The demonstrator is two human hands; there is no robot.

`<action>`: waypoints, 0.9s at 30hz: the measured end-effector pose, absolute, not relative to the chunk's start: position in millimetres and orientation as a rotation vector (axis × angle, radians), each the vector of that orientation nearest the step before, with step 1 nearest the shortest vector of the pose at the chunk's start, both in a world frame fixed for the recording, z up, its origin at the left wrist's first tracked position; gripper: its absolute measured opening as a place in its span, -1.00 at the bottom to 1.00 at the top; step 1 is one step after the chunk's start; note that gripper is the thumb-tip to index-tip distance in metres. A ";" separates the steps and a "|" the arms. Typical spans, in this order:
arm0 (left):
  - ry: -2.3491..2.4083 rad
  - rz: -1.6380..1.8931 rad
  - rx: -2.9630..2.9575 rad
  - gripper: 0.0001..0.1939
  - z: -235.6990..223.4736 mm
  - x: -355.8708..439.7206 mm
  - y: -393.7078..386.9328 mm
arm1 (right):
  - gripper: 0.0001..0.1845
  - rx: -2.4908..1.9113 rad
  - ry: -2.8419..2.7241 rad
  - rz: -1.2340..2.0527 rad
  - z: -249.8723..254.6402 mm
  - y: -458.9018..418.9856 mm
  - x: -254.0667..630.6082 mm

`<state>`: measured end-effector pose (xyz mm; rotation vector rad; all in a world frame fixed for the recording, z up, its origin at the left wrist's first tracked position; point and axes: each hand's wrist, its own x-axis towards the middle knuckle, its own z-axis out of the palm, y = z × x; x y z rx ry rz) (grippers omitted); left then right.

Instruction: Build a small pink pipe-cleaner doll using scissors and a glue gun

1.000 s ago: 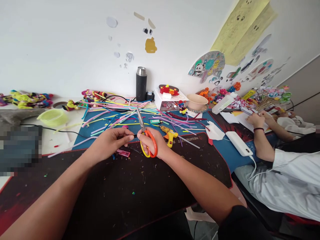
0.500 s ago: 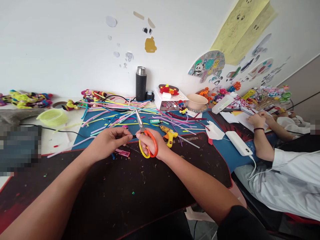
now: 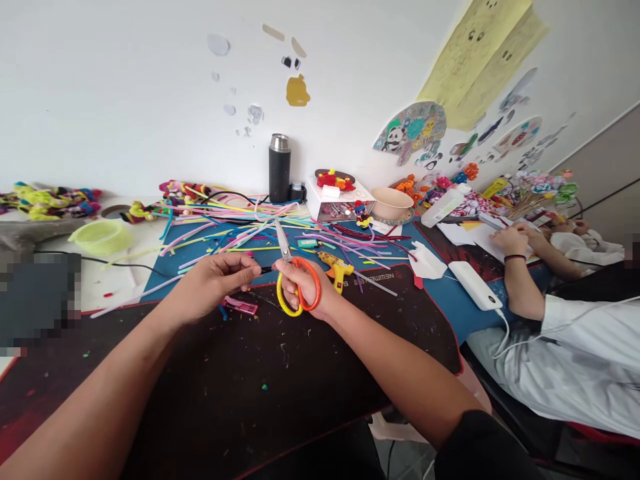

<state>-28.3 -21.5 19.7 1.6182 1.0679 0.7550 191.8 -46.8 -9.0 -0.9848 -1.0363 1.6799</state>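
Note:
My left hand [image 3: 220, 283] is closed in a pinch on a short, thin black pipe cleaner [image 3: 267, 269], whose end points toward my right hand. My right hand [image 3: 306, 287] grips scissors [image 3: 309, 280] by their orange and yellow handles. Their blades point up and away, close together. The right fingertips are near the pipe cleaner's far end; whether they touch it, I cannot tell. Just below my left fingers lies a small pink clip-like item [image 3: 243, 306] on the dark mat [image 3: 240, 400].
Coloured pipe cleaners [image 3: 235, 233] spread behind my hands. A yellow glue gun [image 3: 339, 268] lies right of the scissors. Further back stand a black flask [image 3: 279, 170], a white box [image 3: 337, 200] and a beige bowl [image 3: 393, 202]. A co-worker's arm [image 3: 523, 280] and a white power bank [image 3: 475, 285] are at the right.
My hands have drawn slightly apart, so more of the black pipe cleaner shows between them. The scissors have turned a little in my right hand. The view has shifted slightly.

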 end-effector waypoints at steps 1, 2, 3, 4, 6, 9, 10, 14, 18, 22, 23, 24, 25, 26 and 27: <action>1.063 0.754 1.620 -0.45 19.8 -28.1 -21.9 | -0.39 -0.984 -1.036 1.681 -8.2 -47.3 190.7; 1.058 0.753 1.623 -0.46 20.3 -27.7 -22.3 | -0.40 -0.983 -1.039 1.679 -7.5 -47.8 189.8; 1.055 0.753 1.627 -0.46 21.1 -27.3 -22.8 | -0.41 -0.983 -1.045 1.675 -6.9 -48.3 188.9; 1.052 0.751 1.632 -0.46 22.3 -26.7 -23.4 | -0.41 -0.984 -1.052 1.669 -6.6 -48.7 188.2; 1.051 0.747 1.639 -0.45 25.4 -25.2 -24.7 | -0.42 -0.986 -1.062 1.665 -6.9 -49.4 187.1; 1.052 0.731 1.650 -0.43 30.0 -22.7 -26.4 | -0.41 -0.991 -1.061 1.685 -8.0 -50.7 185.3; 1.049 0.727 1.656 -0.42 30.9 -22.2 -26.6 | -0.40 -0.995 -1.060 1.698 -8.2 -51.2 184.6; 1.055 0.731 1.663 -0.40 30.8 -22.5 -25.8 | -0.36 -1.015 -1.054 1.710 -8.5 -51.8 182.3; 1.098 0.740 1.656 -0.42 28.9 -24.6 -24.6 | -0.35 -0.991 -0.997 1.696 -11.8 -49.3 183.9; 1.089 0.729 1.666 -0.44 27.7 -24.4 -24.4 | -0.36 -0.992 -0.984 1.706 -17.3 -47.9 187.7; 1.085 0.728 1.669 -0.45 27.1 -24.2 -24.3 | -0.36 -1.000 -0.986 1.711 -18.1 -48.1 188.1; 1.083 0.727 1.673 -0.45 26.2 -24.0 -24.1 | -0.37 -1.008 -0.987 1.714 -18.5 -48.6 188.3; 1.081 0.725 1.676 -0.45 25.2 -24.0 -23.9 | -0.38 -1.014 -0.988 1.715 -18.4 -49.3 188.2; 1.080 0.724 1.678 -0.45 24.1 -24.1 -23.6 | -0.39 -1.019 -0.992 1.712 -17.8 -50.2 187.8; 1.078 0.722 1.680 -0.45 23.1 -24.2 -23.4 | -0.39 -1.024 -1.000 1.707 -16.7 -51.2 187.2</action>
